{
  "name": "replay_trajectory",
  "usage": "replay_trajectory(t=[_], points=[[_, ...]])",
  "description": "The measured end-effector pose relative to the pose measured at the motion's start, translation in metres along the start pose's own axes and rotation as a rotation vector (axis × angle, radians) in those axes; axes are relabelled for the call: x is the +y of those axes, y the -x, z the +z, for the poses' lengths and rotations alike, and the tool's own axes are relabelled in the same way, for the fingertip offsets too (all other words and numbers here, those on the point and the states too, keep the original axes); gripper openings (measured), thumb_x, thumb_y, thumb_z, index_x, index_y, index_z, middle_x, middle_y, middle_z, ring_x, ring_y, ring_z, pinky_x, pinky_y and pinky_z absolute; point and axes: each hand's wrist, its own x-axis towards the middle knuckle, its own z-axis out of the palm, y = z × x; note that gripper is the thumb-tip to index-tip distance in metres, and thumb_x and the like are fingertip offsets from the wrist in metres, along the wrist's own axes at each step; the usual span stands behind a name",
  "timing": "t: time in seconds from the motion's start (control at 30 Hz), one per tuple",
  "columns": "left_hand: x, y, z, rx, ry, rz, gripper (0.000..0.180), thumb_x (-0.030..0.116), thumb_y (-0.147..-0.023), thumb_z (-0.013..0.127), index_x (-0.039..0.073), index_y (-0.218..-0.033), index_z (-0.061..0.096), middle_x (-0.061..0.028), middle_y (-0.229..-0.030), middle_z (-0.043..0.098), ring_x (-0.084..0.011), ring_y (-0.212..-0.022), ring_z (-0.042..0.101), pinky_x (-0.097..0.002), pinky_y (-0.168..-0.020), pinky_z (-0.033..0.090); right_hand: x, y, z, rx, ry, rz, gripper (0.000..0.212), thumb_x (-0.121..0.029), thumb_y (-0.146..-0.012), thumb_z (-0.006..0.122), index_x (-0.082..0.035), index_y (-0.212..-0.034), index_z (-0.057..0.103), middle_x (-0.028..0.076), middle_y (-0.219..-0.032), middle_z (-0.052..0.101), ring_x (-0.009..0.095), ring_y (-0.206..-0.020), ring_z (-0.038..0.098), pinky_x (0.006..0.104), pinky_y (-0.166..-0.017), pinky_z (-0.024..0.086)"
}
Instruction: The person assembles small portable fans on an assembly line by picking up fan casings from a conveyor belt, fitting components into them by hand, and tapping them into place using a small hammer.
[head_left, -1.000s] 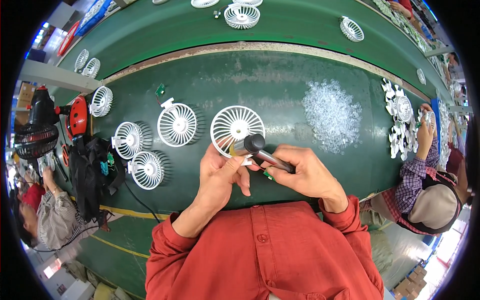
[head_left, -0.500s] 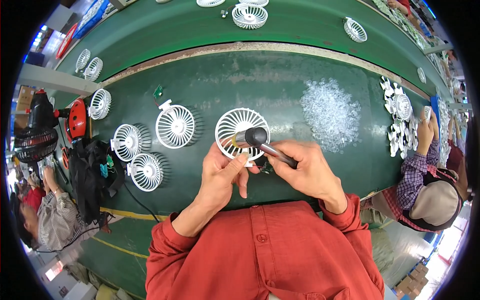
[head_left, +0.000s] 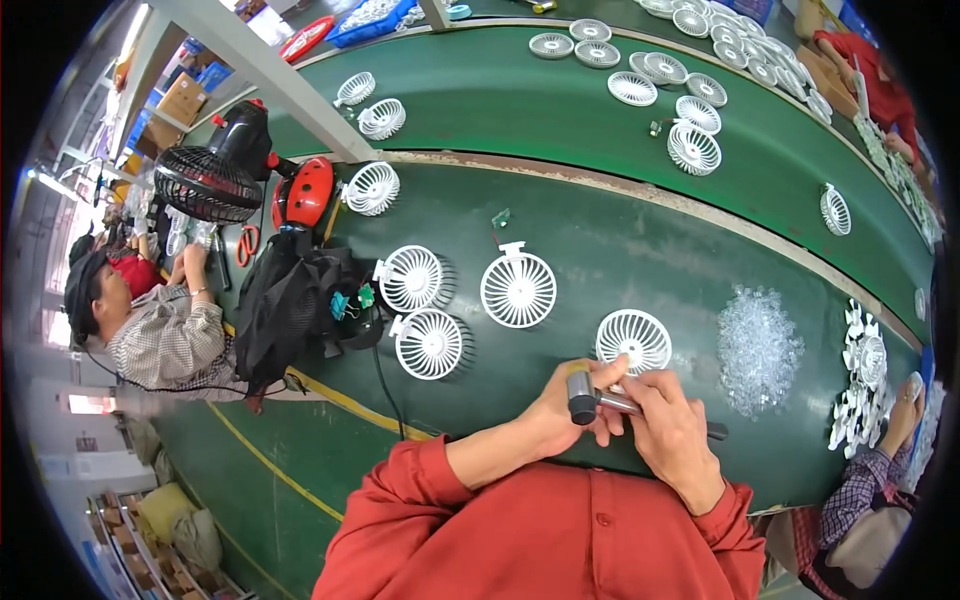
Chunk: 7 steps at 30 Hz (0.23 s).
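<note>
Just above my hands is a white fan cage point(head_left: 634, 338), a round ribbed half-shell. My left hand point(head_left: 562, 408) grips its lower rim with thumb and fingers; the lower edge is partly hidden behind my hands. Closed around the handle of a hammer point(head_left: 581, 392) is my right hand point(head_left: 672, 430). The hammer head, dark-faced with a yellowish band, sits in front of my left fingers, off the cage. To the left lie more white fan cages, one point(head_left: 518, 290) with a small green circuit board point(head_left: 502, 218) wired to it.
Right of my hands lies a heap of small clear plastic pieces point(head_left: 760, 350), with white fan blades point(head_left: 850, 400) beyond. A black bag point(head_left: 290, 320), red spotted case point(head_left: 303, 193) and black fan point(head_left: 208, 184) stand left. More cages rest on the green belt point(head_left: 480, 110). Co-workers sit both sides.
My view has swung left, so the table's things appear farther right. The hammer head has moved off the cage's inside to below it, in front of my left hand.
</note>
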Motion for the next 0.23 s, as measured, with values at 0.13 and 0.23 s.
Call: replay_trajectory(t=[0.13,0.23], points=[[0.016,0.019,0.001,-0.019,-0.082,0.021,0.042,0.036,-0.1,0.054,-0.002,-0.116,0.049,-0.0145,-0.093,0.068,-0.0188,-0.059,0.065,-0.0281,-0.044,0.052,0.006,-0.011,0.001,0.211,-0.245,0.088,0.023,-0.001,-0.078,0.073,0.0,-0.1,0.064,0.011,-0.089,0.066,0.02,-0.07,0.063,0.0313,-0.057,0.047],[0.005,0.029,-0.013,-0.114,-0.556,0.254,0.039,0.024,-0.099,0.058,0.005,-0.129,0.043,-0.02,-0.111,0.068,-0.0192,-0.072,0.068,-0.0241,-0.057,0.056,0.013,-0.019,-0.011,0.198,-0.811,0.522,0.021,-0.014,-0.085,0.077,-0.003,-0.101,0.07,0.01,-0.085,0.07,0.013,-0.067,0.06,0.0255,-0.059,0.047]])
